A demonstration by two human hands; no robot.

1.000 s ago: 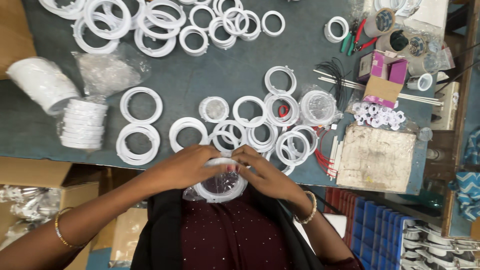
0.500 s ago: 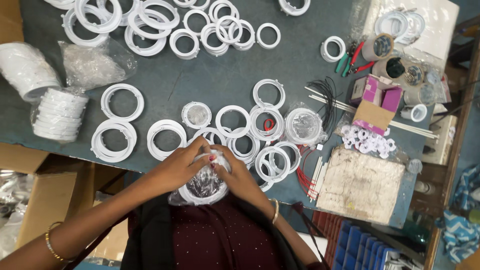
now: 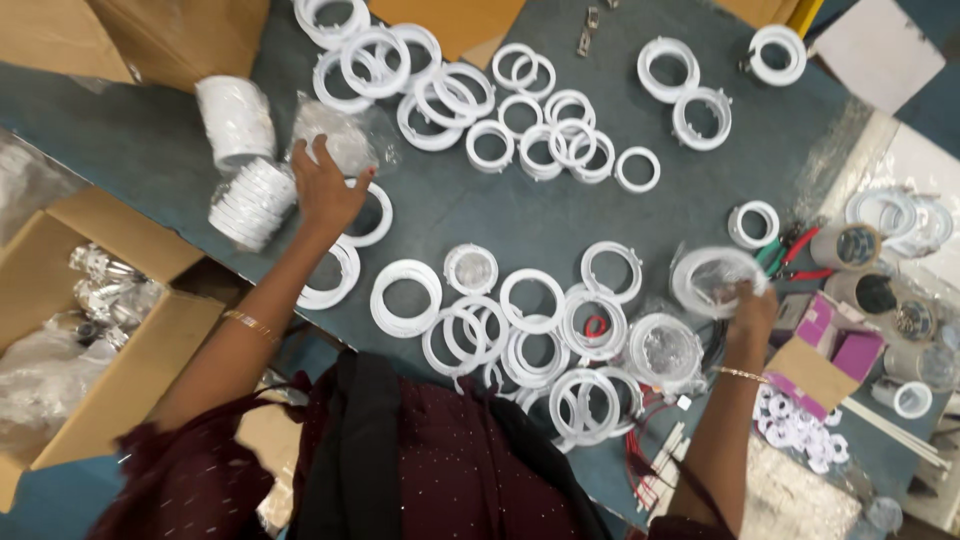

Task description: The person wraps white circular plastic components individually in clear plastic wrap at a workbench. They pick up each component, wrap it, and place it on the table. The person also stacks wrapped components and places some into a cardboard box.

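Your left hand (image 3: pixel 325 190) is stretched out across the grey table (image 3: pixel 480 215), fingers spread and curled over a clear bag (image 3: pixel 340 135) that lies crumpled near the far left; the fingertips touch the plastic, but you cannot tell from here whether they have actually closed on it. Just left of that hand sits a stack of rings (image 3: pixel 250 203), tipped on its side, and beyond it a white roll (image 3: pixel 233 118). A flat white ring (image 3: pixel 372 213) lies partly under your wrist. Your right hand (image 3: pixel 748 310) is well apart, over on the right side, fingers pinched shut on the rim of a capped ring (image 3: pixel 710 280) (a white ring with a clear, film-like centre), held tilted just above the table. Near it, toward you, another clear-centred piece (image 3: pixel 665 350) rests among loose rings (image 3: pixel 530 330) that overlap each other along the near edge. More rings (image 3: pixel 500 110) are heaped at the far side. Right of the held piece lie pliers (image 3: pixel 790 255) with red and green handles, a tape roll (image 3: pixel 845 245) and a pink box (image 3: pixel 835 345). A pile of small white parts (image 3: pixel 795 420) sits beside your right forearm. On your left, off the table, an open carton (image 3: pixel 120 340) holds shiny metal pieces (image 3: pixel 100 285). Gold bangles show on both wrists.
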